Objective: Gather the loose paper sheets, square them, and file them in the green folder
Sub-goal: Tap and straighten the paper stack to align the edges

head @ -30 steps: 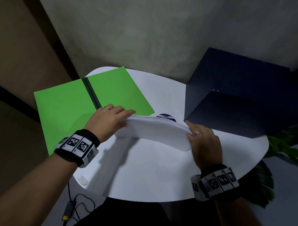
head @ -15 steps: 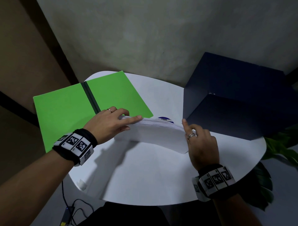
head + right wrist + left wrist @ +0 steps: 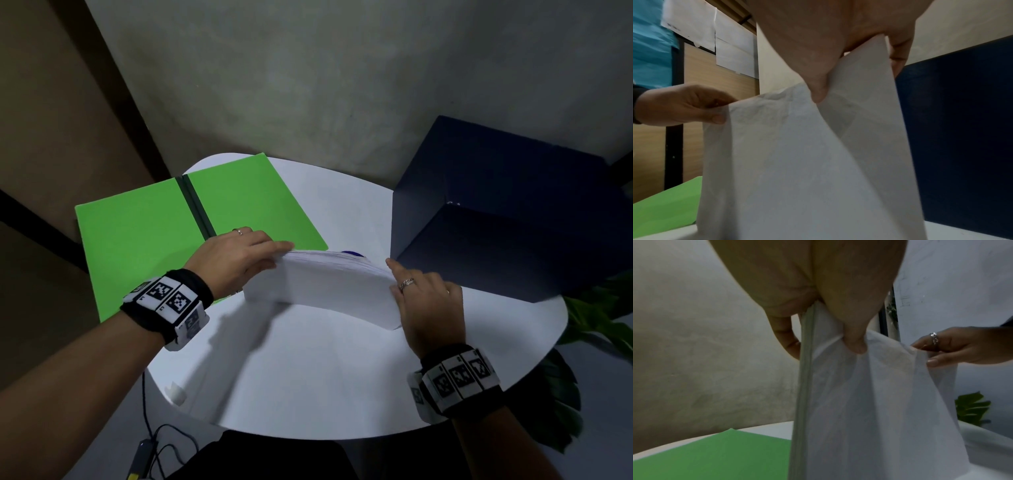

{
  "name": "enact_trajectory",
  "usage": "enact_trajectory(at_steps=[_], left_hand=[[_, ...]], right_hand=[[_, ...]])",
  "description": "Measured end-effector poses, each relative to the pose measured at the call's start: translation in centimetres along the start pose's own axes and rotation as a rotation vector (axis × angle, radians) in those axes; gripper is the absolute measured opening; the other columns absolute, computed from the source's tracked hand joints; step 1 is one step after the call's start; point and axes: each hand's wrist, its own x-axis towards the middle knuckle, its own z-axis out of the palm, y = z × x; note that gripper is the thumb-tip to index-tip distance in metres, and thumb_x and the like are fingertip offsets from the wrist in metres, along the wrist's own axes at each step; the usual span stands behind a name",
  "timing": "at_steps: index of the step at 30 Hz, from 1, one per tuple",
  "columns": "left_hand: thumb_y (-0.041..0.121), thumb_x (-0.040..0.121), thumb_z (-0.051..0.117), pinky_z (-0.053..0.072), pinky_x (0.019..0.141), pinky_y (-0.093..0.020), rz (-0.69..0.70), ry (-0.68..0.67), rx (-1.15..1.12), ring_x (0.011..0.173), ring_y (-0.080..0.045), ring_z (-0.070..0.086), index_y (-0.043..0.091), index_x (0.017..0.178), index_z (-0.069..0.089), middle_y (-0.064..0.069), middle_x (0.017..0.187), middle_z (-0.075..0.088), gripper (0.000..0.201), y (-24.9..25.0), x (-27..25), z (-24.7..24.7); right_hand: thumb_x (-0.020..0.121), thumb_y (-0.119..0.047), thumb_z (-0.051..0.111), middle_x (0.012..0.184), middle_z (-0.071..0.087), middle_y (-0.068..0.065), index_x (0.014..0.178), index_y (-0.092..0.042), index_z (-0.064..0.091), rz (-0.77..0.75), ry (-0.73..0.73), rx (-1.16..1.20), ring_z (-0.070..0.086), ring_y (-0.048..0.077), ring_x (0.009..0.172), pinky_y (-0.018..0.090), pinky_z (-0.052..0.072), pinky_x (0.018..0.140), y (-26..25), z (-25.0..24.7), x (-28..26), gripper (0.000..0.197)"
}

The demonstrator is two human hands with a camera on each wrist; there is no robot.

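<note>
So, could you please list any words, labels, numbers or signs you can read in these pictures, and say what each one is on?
No text can be read.
Wristbands and: black-and-white square marker patterns, no letters or numbers.
Sheets pinned on the wall: faint print, too small and blurred to read.
Paper stack: the faces in view look blank.
Green folder and dark blue box: no readable label.

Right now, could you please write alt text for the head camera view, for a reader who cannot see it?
Two hands, the left hand and right hand, hold a stack of white paper sheets upright on a white table. An open green folder lies to the left; a dark blue box stands to the right.
</note>
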Motion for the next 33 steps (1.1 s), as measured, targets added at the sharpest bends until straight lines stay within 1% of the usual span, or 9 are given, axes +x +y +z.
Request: enact_trajectory(at_steps=[4, 9, 13, 18, 21, 24, 27, 30, 33], left_hand=[[0.033, 0.092, 0.06, 0.049, 0.059, -0.033, -0.038, -0.029, 0.074, 0.076, -0.027, 0.066, 0.022, 0.106, 0.064, 0.002, 0.092, 0.071, 0.018, 0.8, 0.9, -0.1], [0.03, 0.092, 0.061, 0.035, 0.051, -0.027, -0.092, -0.083, 0.145, 0.065, -0.026, 0.062, 0.022, 0.095, 0.061, 0.004, 0.079, 0.07, 0.009, 1.7, 1.5, 0.0], [0.031, 0.09, 0.064, 0.039, 0.065, -0.033, -0.026, 0.117, 0.188, 0.081, -0.027, 0.066, 0.027, 0.097, 0.062, 0.006, 0.084, 0.072, 0.009, 2.7, 3.0, -1.9], [0.056, 0.072, 0.077, 0.028, 0.113, -0.05, -0.462, 0.763, -0.121, 0.141, -0.027, 0.031, 0.012, 0.149, 0.025, -0.003, 0.152, 0.032, 0.103, 1.9, 2.3, -4.2], [0.049, 0.059, 0.087, 0.024, 0.12, -0.041, -0.666, 0.672, -0.75, 0.147, -0.019, 0.022, 0.012, 0.153, 0.001, -0.007, 0.16, 0.015, 0.133, 1.7, 2.6, -2.9], [0.036, 0.067, 0.085, 0.048, 0.097, -0.024, -0.606, 0.454, -1.222, 0.121, -0.008, 0.058, 0.004, 0.142, 0.037, -0.006, 0.135, 0.058, 0.095, 2.8, 4.0, -2.2], [0.01, 0.075, 0.08, 0.052, 0.08, -0.023, -0.606, 0.534, -1.237, 0.085, -0.002, 0.07, 0.001, 0.107, 0.067, 0.005, 0.095, 0.074, 0.035, 4.3, 5.2, -2.2], [0.001, 0.074, 0.081, 0.053, 0.072, -0.017, -0.653, 0.688, -1.183, 0.073, 0.006, 0.069, 0.003, 0.097, 0.071, 0.003, 0.089, 0.073, 0.026, 6.0, 5.1, -1.3], [0.003, 0.068, 0.084, 0.054, 0.076, -0.017, -0.686, 0.563, -1.181, 0.08, 0.009, 0.068, 0.005, 0.11, 0.065, 0.009, 0.096, 0.071, 0.047, 6.7, 3.6, 0.8]], right_hand=[[0.081, -0.009, 0.07, 0.082, 0.068, -0.006, 0.1, -0.022, 0.068, 0.04, -0.023, 0.006, 0.057, 0.024, 0.071, 0.036, 0.033, 0.074, -0.4, -0.6, 1.0, 0.023], [0.085, -0.036, 0.065, 0.103, 0.07, -0.009, 0.129, -0.031, 0.053, 0.024, -0.314, 0.091, 0.064, 0.021, 0.093, 0.038, 0.04, 0.083, -4.6, -2.2, 5.0, 0.046], [0.095, -0.033, 0.052, 0.098, 0.068, -0.003, 0.107, -0.026, 0.058, -0.008, -0.433, 0.264, 0.063, 0.024, 0.096, 0.035, 0.043, 0.073, -6.9, -3.7, 7.6, 0.015], [0.088, -0.025, 0.069, 0.078, 0.069, -0.001, 0.094, -0.02, 0.065, 0.306, -0.161, 0.742, 0.066, 0.027, 0.076, 0.037, 0.054, 0.068, -2.7, -5.4, 7.7, 0.009], [0.086, -0.005, 0.071, 0.095, 0.076, 0.005, 0.102, -0.014, 0.07, 0.482, -0.048, 1.323, 0.072, 0.024, 0.089, 0.042, 0.059, 0.084, -1.8, -5.5, 7.4, 0.017], [0.086, 0.002, 0.07, 0.099, 0.076, -0.008, 0.106, -0.014, 0.068, 0.463, 0.015, 1.427, 0.071, 0.012, 0.096, 0.03, 0.056, 0.088, -2.3, -5.0, 6.9, 0.026], [0.084, 0.008, 0.068, 0.095, 0.076, -0.016, 0.103, -0.018, 0.066, 0.496, 0.068, 1.494, 0.07, 0.003, 0.093, 0.02, 0.052, 0.085, -3.1, -4.5, 6.2, 0.032], [0.083, 0.008, 0.069, 0.093, 0.076, -0.014, 0.099, -0.018, 0.068, 0.551, 0.107, 1.486, 0.071, 0.005, 0.092, 0.019, 0.053, 0.084, -3.5, -4.1, 4.7, 0.031], [0.078, 0.007, 0.076, 0.081, 0.074, -0.017, 0.097, -0.012, 0.066, 0.67, 0.062, 1.425, 0.069, -0.008, 0.081, 0.009, 0.05, 0.073, -4.0, -2.9, 2.6, 0.029]])
